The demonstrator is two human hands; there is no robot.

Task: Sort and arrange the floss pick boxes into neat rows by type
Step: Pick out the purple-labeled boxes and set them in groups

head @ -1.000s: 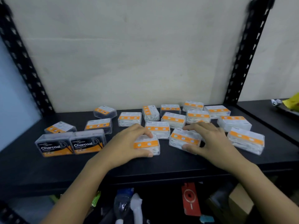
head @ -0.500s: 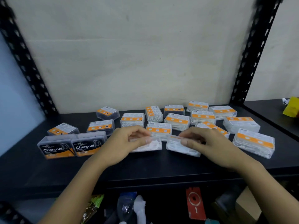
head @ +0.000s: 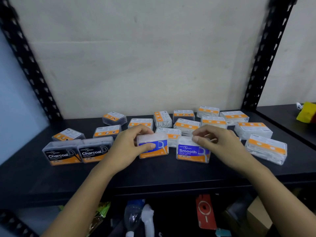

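Note:
Two blue "Smooth" floss pick boxes stand upright near the front of the black shelf [head: 153,175]. My left hand [head: 130,146] grips the left Smooth box [head: 159,149], thumb on its blue face and fingers over its top. My right hand [head: 217,142] pinches the top of the right Smooth box [head: 191,153]. Two black "Charcoal" boxes [head: 78,153] stand side by side to the left. Several boxes lie flat behind, orange-and-white labels up, such as a dark one [head: 68,135] and a white one [head: 266,147].
Black perforated uprights [head: 29,65] frame the shelf against a pale wall. A yellow and red object [head: 307,112] lies on the neighbouring shelf at right. Below the shelf edge sit a red phone case [head: 205,212], a plastic bottle [head: 133,216] and a cardboard box [head: 258,218].
Both hands have tipped two flat white boxes up onto their edges. Their blue Smooth faces now point toward me, set down in line with the Charcoal pair.

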